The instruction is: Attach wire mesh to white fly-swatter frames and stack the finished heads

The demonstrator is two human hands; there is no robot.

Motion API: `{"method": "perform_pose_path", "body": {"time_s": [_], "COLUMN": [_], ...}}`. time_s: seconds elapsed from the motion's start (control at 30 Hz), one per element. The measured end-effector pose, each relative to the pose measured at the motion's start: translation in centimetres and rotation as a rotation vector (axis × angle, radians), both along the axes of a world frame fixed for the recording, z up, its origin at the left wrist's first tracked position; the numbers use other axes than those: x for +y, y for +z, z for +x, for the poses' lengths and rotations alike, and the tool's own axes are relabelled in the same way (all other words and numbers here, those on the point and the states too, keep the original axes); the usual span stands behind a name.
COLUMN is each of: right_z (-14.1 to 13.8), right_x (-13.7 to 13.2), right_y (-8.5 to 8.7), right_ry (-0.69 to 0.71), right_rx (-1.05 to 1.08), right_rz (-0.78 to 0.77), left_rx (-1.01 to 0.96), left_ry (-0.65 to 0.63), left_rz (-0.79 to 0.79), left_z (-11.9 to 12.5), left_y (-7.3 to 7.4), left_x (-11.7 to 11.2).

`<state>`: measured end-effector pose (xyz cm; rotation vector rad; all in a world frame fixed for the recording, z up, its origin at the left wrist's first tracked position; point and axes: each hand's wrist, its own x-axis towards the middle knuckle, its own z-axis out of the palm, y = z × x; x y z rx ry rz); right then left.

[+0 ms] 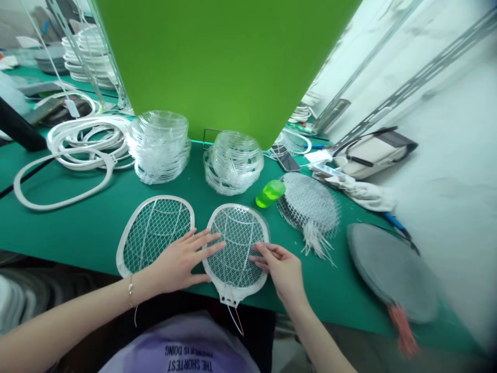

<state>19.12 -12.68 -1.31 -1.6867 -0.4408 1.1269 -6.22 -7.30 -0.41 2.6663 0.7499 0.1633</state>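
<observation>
A white mosquito swatter head frame [218,288] lies on the bench in front of me, narrow end toward me, with a white and a red wire trailing from it. Grey wire mesh [233,233] covers its middle and pokes slightly past the rim at the upper right. My left hand [182,261] is open, fingers spread flat over the frame's left side. At the right rim, my right hand [281,267] is closed, fingertips pinched on the edge of the mesh. A second swatter frame [123,254] with mesh lies to the left, partly under my left wrist.
Two stacks of clear plastic rings [159,150] [233,163] stand behind. White frames [64,202] lie left. A green bottle-like piece [271,193], mesh sheets with white wires [310,202], a grey mesh pile with red wires [388,269] and a phone [286,158] are on the right.
</observation>
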Motion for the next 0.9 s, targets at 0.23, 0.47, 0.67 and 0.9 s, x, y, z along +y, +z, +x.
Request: {"method": "perform_pose_path", "body": {"time_s": [0.23, 0.47, 0.67, 0.9], "right_z": [2.6, 2.9, 2.4, 1.4], "right_x": [-0.5, -2.0, -1.6, -2.2], "right_y": [0.8, -0.5, -2.9, -2.2], "right_ry": [0.113, 0.422, 0.566, 0.418], "right_rx": [-0.381, -1.250, -1.395, -1.399], "right_rz": [-0.021, 0.283, 0.243, 0.324], "left_rx": [0.015, -0.043, -0.036, 0.003], "left_ry": [-0.070, -0.076, -0.050, -0.159], "left_rz": [0.018, 0.033, 0.027, 0.046], "left_z": [0.0, -0.2, 1.3, 5.7], "left_y": [0.0, -0.8, 0.6, 1.7], "left_x": [0.1, 0.0, 0.0, 0.3]}}
